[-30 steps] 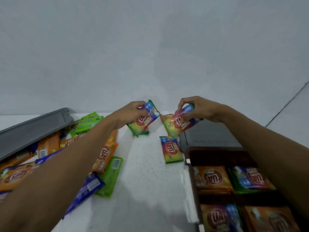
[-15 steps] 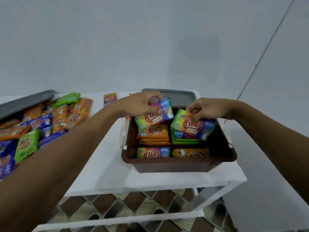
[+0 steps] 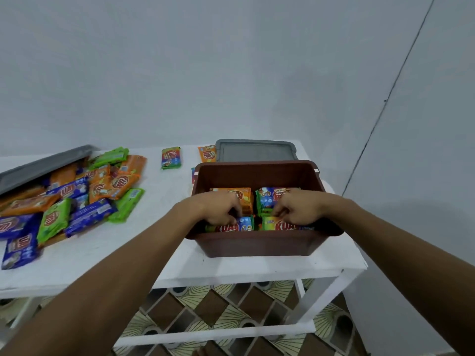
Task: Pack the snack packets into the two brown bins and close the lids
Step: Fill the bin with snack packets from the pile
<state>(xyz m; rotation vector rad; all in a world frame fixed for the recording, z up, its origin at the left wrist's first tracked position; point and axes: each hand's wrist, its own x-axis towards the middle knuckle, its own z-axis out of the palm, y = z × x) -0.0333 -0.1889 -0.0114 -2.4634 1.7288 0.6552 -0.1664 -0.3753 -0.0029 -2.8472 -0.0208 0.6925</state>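
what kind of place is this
Probably a plain room in a home or small shop, though I can't tell which: a bare pale wall, a simple white table heaped with snack packets, and patterned floor tiles beneath.

A: Item one, left hand (image 3: 218, 209)?
B: Bare arm extended forward; knuckles up, fingers curled downward, pinching the top edge of a blue-ended packet (image 3: 244, 223).
A: Item two, right hand (image 3: 298, 208)?
B: Same pose (nearly a mirror image); curled fingers pinch a yellow-green packet (image 3: 270, 223). Hands close together, not touching.
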